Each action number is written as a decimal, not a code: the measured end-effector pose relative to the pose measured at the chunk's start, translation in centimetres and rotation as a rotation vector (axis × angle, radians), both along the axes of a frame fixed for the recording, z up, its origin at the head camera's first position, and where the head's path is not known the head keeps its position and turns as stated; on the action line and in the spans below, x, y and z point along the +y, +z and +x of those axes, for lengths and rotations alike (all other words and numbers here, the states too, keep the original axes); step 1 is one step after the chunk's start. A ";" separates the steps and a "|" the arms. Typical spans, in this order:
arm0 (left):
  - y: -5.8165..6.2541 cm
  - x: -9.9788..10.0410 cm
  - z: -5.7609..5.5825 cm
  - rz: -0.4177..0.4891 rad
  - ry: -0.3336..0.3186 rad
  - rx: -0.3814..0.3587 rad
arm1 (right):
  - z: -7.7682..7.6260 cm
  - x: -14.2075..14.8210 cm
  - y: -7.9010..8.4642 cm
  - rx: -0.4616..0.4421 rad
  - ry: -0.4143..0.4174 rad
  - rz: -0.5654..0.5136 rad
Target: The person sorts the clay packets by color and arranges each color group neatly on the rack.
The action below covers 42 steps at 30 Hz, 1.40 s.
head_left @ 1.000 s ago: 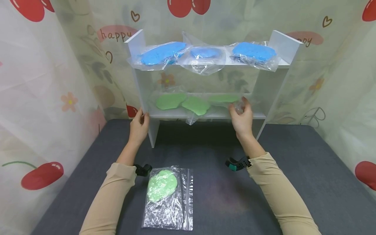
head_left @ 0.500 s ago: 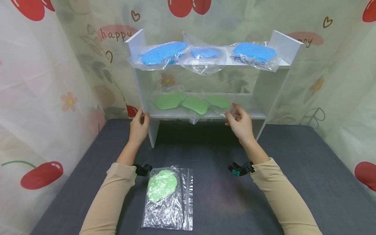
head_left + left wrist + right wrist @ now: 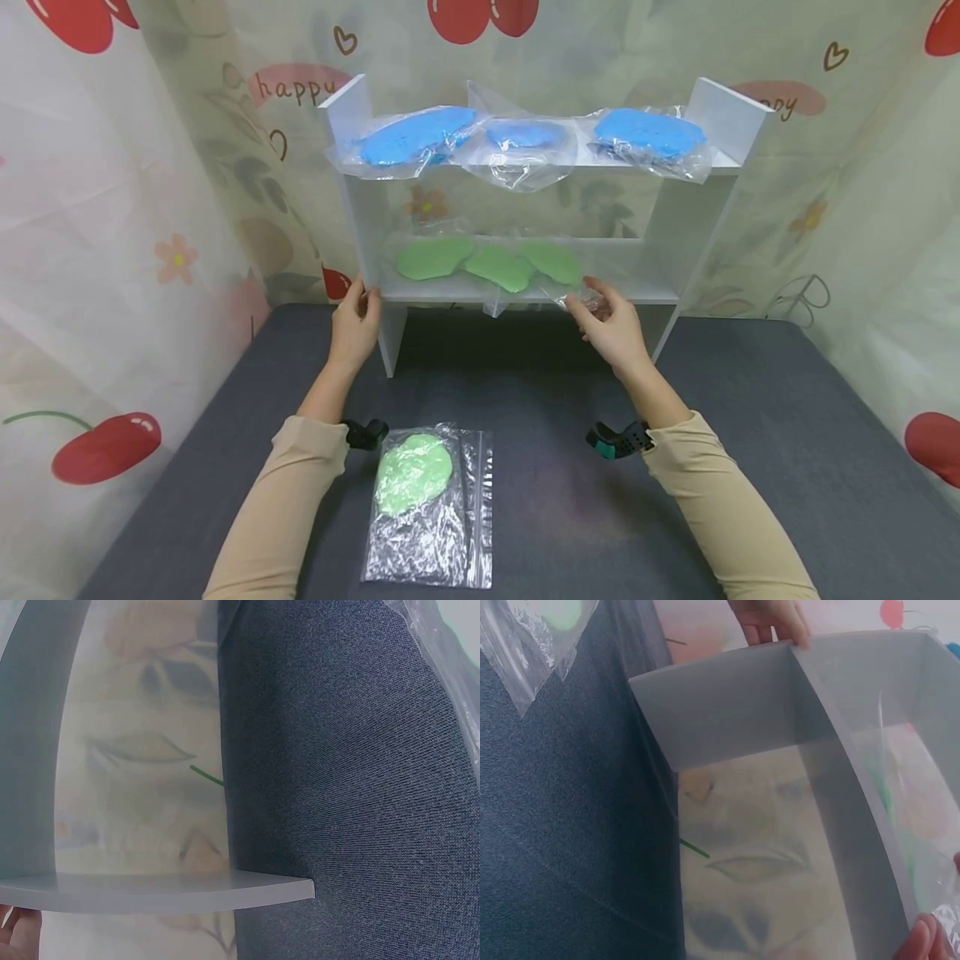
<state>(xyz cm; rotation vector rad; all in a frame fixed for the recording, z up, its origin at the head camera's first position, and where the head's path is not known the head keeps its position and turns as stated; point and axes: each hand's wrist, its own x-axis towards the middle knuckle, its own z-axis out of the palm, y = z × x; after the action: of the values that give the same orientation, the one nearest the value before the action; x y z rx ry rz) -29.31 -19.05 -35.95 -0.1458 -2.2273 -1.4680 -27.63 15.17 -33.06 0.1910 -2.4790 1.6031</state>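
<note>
My right hand [image 3: 617, 327] pinches the crumpled end of a clear plastic bag holding a flat green piece [image 3: 555, 262], at the front of the middle shelf [image 3: 633, 293]. Its thumb and fingertip [image 3: 924, 941] also show in the right wrist view. Two more bagged green pieces lie to the left: a middle one [image 3: 499, 267] and a left one [image 3: 435, 257]. At the white shelf unit's left side panel [image 3: 366, 217], my left hand [image 3: 356, 327] grips the front edge. In the left wrist view only part of that hand [image 3: 24, 934] shows.
Three bagged blue pieces lie on the top shelf, including a right one [image 3: 651, 132]. On the dark tabletop [image 3: 540, 392] in front, a zip bag with a green piece [image 3: 414, 475] lies flat. A patterned curtain [image 3: 187, 167] hangs behind; a cable [image 3: 806, 292] is at right.
My right hand has come down and leftward with the bag end, and the right green piece now lies lower and closer to the middle one. The left hand has stayed in place.
</note>
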 end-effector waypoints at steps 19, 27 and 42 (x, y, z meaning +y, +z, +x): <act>0.0 0.1 0.1 -0.001 0.001 -0.007 | 1.0 1.4 -0.5 -0.047 0.119 0.023; 0.1 0.0 0.1 0.003 0.001 -0.016 | 1.7 1.5 -0.9 -0.020 0.126 -0.020; 0.0 0.0 0.0 0.009 -0.006 -0.014 | 3.2 1.7 -1.4 0.045 0.181 -0.057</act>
<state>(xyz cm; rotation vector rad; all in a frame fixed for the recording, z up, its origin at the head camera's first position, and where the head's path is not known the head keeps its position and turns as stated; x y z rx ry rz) -29.35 -19.09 -36.00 -0.1393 -2.2334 -1.4860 -24.40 16.89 -34.50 0.4494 -2.4395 1.7152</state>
